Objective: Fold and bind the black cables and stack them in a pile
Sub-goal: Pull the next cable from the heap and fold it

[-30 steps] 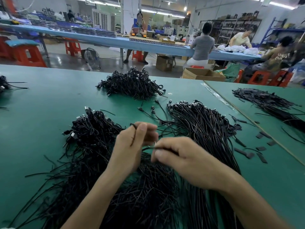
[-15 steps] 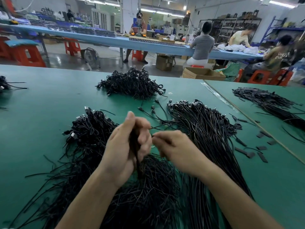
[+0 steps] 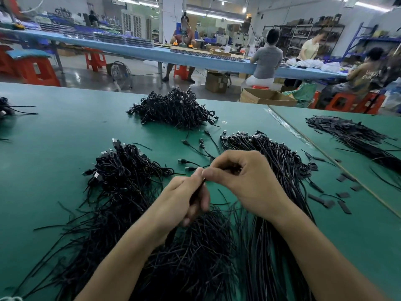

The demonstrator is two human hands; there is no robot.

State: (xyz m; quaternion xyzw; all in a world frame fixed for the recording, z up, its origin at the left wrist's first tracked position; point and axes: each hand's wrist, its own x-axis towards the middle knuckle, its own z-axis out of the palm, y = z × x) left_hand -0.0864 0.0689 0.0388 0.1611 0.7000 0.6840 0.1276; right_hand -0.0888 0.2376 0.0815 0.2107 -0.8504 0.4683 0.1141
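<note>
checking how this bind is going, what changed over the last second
The left hand shifted slightly right, still gripping the folded cable. The right hand rose and moved forward, its fingers now curled over the cable's top end. The piles on the table stayed as they were.

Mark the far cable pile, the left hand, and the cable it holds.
far pile (image 3: 173,109), head view, middle of the heap.
left hand (image 3: 182,197), head view, back of the hand.
cable (image 3: 197,191), head view, stretch showing between the fingers.
</note>
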